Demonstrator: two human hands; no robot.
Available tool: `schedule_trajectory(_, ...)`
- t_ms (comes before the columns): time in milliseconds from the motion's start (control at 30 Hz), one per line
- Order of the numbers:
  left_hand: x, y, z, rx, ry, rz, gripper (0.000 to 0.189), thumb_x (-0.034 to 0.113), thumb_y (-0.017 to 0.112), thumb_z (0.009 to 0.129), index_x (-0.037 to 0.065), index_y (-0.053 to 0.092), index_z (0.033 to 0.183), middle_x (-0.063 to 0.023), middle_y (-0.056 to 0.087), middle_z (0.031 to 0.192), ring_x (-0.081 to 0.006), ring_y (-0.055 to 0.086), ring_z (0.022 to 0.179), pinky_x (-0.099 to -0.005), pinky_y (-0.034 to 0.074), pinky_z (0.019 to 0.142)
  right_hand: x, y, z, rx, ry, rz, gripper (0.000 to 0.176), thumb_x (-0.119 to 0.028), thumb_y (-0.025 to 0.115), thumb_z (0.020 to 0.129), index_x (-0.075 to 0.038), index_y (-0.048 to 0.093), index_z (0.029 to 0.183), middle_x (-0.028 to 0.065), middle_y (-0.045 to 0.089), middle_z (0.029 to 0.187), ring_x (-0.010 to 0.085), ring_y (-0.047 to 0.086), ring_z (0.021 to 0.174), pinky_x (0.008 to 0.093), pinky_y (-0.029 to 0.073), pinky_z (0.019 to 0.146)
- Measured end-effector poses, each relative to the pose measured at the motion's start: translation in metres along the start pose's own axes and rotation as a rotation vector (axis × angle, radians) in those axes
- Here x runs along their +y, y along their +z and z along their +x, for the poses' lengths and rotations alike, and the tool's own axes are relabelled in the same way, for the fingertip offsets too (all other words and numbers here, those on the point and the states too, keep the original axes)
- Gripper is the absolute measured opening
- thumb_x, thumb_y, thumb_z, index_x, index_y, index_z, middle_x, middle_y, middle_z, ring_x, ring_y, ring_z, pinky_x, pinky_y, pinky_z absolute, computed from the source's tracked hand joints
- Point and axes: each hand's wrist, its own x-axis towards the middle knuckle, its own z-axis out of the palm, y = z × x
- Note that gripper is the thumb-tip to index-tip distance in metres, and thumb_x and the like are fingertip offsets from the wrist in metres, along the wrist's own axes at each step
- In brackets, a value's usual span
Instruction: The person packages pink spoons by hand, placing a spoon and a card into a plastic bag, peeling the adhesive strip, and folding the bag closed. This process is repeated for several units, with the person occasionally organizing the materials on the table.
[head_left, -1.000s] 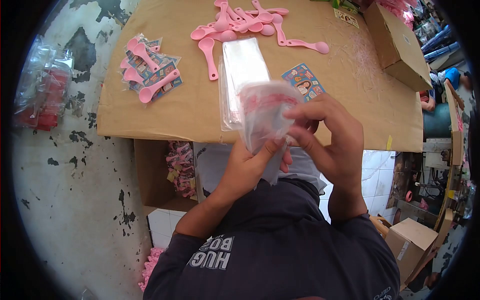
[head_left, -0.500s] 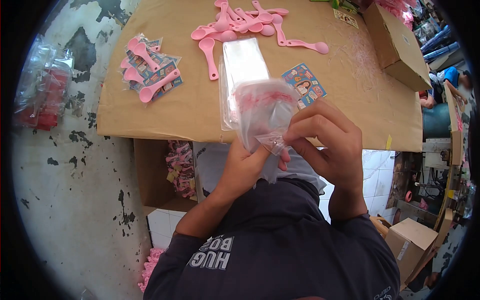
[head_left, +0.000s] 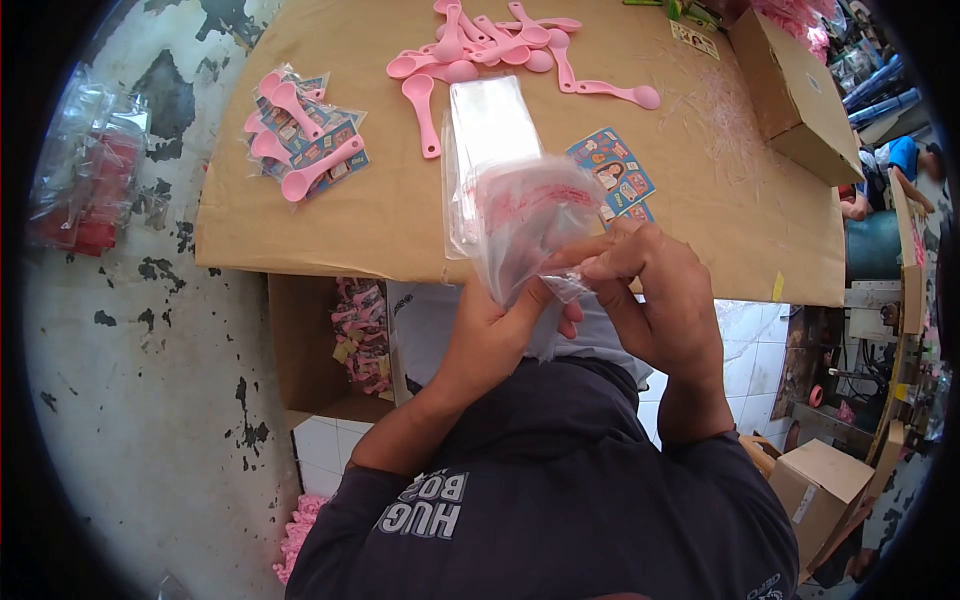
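Note:
My left hand (head_left: 490,335) grips a bundle of clear plastic bags with red print (head_left: 525,220) from below, just in front of the table edge. My right hand (head_left: 650,295) pinches the lower corner of one bag from the right side. Behind the bundle, a flat stack of clear bags (head_left: 485,130) lies on the brown cardboard-covered table (head_left: 390,220). A colourful printed card (head_left: 612,172) lies beside it. Loose pink spoons (head_left: 480,50) lie in a heap at the far edge, and several packed spoons with cards (head_left: 305,145) lie to the left.
A cardboard box (head_left: 790,90) stands at the table's right. An open carton of pink packets (head_left: 350,340) sits under the table edge. Red-printed bags (head_left: 85,180) lie on the floor at left. Another person's arm (head_left: 880,170) shows at far right.
My right hand has slid from the top of the bag bundle down to its lower corner and now pinches it there. The left hand has kept its hold.

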Motion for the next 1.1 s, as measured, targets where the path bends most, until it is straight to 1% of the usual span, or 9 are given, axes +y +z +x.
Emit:
schedule_trajectory(100, -0.002, -0.001, 0.001, 0.030, 0.008, -0.018, 0.027, 0.021, 0.053, 0.111, -0.003, 0.058, 0.121, -0.0105, 0.068, 0.092, -0.0164, 0.068, 0.077, -0.0311, 0.059, 0.069, -0.001, 0.000, 0.001, -0.034, -0.006, 0.077, 0.023, 0.010, 0.071, 0.081, -0.002, 0.063, 0.099, 0.0116, 0.074, 0.099, 0.0299, 0.071, 0.084, 0.0381, 0.056, 0.073)
schedule_trajectory(200, 0.005, 0.002, 0.002, 0.026, -0.032, 0.028, 0.025, 0.021, 0.056, 0.110, -0.003, 0.059, 0.118, -0.0097, 0.068, 0.090, -0.0154, 0.068, 0.077, -0.0301, 0.058, 0.068, -0.004, -0.001, 0.003, -0.021, 0.020, 0.037, 0.024, 0.009, 0.072, 0.083, -0.002, 0.066, 0.104, 0.0102, 0.074, 0.097, 0.0256, 0.071, 0.080, 0.0359, 0.056, 0.069)
schedule_trajectory(267, 0.006, 0.007, 0.004, 0.028, -0.047, 0.001, 0.025, 0.022, 0.057, 0.110, -0.002, 0.059, 0.116, -0.0093, 0.068, 0.089, -0.0152, 0.068, 0.076, -0.0299, 0.057, 0.068, -0.007, 0.002, 0.006, 0.100, 0.166, -0.034, 0.021, 0.005, 0.076, 0.084, -0.003, 0.071, 0.104, 0.0090, 0.073, 0.096, 0.0205, 0.068, 0.073, 0.0322, 0.054, 0.063)
schedule_trajectory(367, 0.004, 0.009, 0.003, -0.014, -0.076, -0.020, 0.026, 0.023, 0.058, 0.109, -0.001, 0.060, 0.116, -0.0085, 0.068, 0.087, -0.0152, 0.067, 0.075, -0.0300, 0.057, 0.067, -0.004, -0.005, 0.007, 0.068, 0.181, -0.074, 0.017, 0.001, 0.079, 0.084, -0.004, 0.074, 0.099, 0.0079, 0.072, 0.092, 0.0176, 0.066, 0.068, 0.0295, 0.053, 0.059)
schedule_trajectory(467, 0.004, 0.009, 0.002, -0.065, -0.099, -0.026, 0.025, 0.023, 0.059, 0.109, -0.001, 0.060, 0.116, -0.0082, 0.067, 0.086, -0.0157, 0.067, 0.075, -0.0304, 0.056, 0.067, -0.004, -0.004, 0.008, 0.064, 0.295, -0.008, 0.015, -0.001, 0.082, 0.083, -0.004, 0.075, 0.095, 0.0067, 0.070, 0.089, 0.0176, 0.066, 0.070, 0.0293, 0.052, 0.059)
schedule_trajectory(800, 0.000, 0.006, 0.004, -0.060, -0.073, -0.044, 0.022, 0.019, 0.058, 0.109, -0.002, 0.059, 0.117, -0.0089, 0.067, 0.087, -0.0170, 0.068, 0.075, -0.0318, 0.058, 0.068, -0.001, -0.007, 0.008, -0.043, 0.242, -0.041, 0.020, -0.004, 0.083, 0.078, -0.006, 0.075, 0.096, 0.0065, 0.062, 0.083, 0.0219, 0.067, 0.079, 0.0357, 0.052, 0.071)
schedule_trajectory(900, 0.004, 0.007, 0.005, -0.062, -0.083, -0.057, 0.024, 0.021, 0.059, 0.108, -0.002, 0.059, 0.116, -0.0094, 0.067, 0.086, -0.0171, 0.067, 0.074, -0.0318, 0.058, 0.068, -0.001, -0.010, 0.008, -0.076, 0.233, -0.024, 0.018, -0.003, 0.080, 0.083, -0.004, 0.074, 0.099, 0.0068, 0.065, 0.086, 0.0197, 0.067, 0.076, 0.0338, 0.052, 0.067)
schedule_trajectory(967, 0.004, 0.006, 0.006, -0.055, -0.108, -0.056, 0.025, 0.022, 0.059, 0.108, -0.002, 0.059, 0.115, -0.0096, 0.067, 0.086, -0.0171, 0.067, 0.074, -0.0319, 0.058, 0.068, 0.001, -0.008, 0.005, -0.001, 0.329, 0.085, 0.014, 0.000, 0.075, 0.089, -0.001, 0.072, 0.102, 0.0081, 0.071, 0.092, 0.0180, 0.070, 0.078, 0.0314, 0.054, 0.068)
schedule_trajectory(1100, 0.002, 0.005, 0.005, -0.050, -0.148, -0.061, 0.027, 0.025, 0.060, 0.108, -0.002, 0.059, 0.114, -0.0098, 0.067, 0.085, -0.0170, 0.067, 0.074, -0.0322, 0.058, 0.067, -0.001, -0.007, 0.005, 0.032, 0.373, 0.172, 0.013, 0.003, 0.071, 0.092, 0.002, 0.072, 0.105, 0.0095, 0.074, 0.098, 0.0175, 0.073, 0.081, 0.0298, 0.057, 0.070)
